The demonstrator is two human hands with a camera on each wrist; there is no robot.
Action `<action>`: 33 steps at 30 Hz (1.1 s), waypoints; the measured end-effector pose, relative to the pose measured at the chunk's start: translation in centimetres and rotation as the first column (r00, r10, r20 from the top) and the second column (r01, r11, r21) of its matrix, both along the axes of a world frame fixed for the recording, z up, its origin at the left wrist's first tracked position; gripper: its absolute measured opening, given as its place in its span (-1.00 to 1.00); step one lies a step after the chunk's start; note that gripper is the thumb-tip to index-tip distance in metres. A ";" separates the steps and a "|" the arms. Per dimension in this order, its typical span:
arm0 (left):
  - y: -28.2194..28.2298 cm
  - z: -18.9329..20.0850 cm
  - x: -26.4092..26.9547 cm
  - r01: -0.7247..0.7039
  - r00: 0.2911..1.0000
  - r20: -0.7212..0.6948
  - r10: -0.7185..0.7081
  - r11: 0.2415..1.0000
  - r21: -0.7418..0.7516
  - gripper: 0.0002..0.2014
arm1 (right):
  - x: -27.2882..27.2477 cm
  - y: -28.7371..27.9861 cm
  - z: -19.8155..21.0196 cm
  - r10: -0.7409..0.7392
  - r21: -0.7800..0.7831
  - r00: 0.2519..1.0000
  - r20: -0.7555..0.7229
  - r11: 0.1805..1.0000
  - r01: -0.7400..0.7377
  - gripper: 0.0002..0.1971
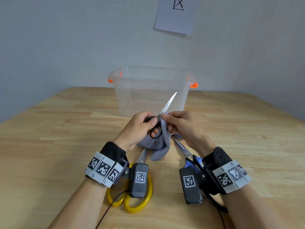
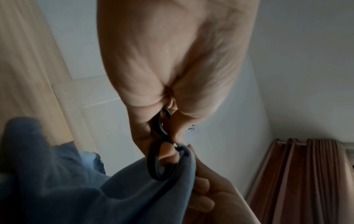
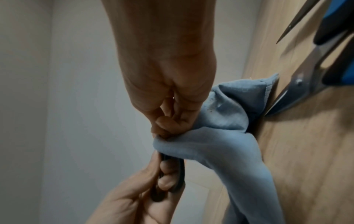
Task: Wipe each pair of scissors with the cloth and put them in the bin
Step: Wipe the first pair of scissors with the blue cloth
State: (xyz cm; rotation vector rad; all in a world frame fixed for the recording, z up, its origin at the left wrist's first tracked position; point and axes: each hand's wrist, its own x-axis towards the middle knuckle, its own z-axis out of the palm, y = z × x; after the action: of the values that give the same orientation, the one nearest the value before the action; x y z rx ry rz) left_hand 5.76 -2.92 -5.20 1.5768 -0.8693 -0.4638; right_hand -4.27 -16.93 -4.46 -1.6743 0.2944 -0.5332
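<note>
left hand (image 1: pixel 140 125): gripping black-handled scissors (image 1: pixel 166 104) by the loops, blades pointing up at the bin (image 1: pixel 151 90)
right hand (image 1: pixel 181 124): pinching cloth (image 1: pixel 158 146) near the pivot, i think, folds hide it
waiting: yellow scissors (image 1: pixel 132 200) & blue scissors (image 1: pixel 186 152) on table (image 1: pixel 66 129)
risk: thin cloth, edge could nick fingers if the pinch slides off; bin looks empty atm

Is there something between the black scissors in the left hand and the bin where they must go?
Nothing visible blocks the way. The black scissors are held up just in front of the bin, whose top is open and which looks empty. Only the cloth, pinched by the right hand, touches them.
</note>
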 end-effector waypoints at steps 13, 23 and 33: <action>0.2 0.4 -0.7 0.052 0.998 0.026 -0.052 0.999 0.011 -0.86 | 0.8 0.5 -0.6 -0.087 0.011 0.994 0.062 0.996 0.087 -0.68; 0.1 0.7 -0.8 0.045 0.993 -0.104 -0.048 0.999 -0.028 -0.84 | 1.0 0.1 -0.8 0.005 0.059 0.997 0.081 0.998 -0.010 -0.75; 0.5 0.9 -0.8 0.056 0.997 -0.055 -0.056 0.998 0.002 -0.84 | 0.7 0.4 -0.5 0.002 0.013 0.997 0.083 1.000 -0.003 -0.68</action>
State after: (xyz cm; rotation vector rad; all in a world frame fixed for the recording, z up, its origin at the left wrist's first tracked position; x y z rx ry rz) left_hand 4.95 -2.40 -4.29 1.5387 -0.8731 -0.5460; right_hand -3.54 -16.54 -4.99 -1.6349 0.2351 -0.5966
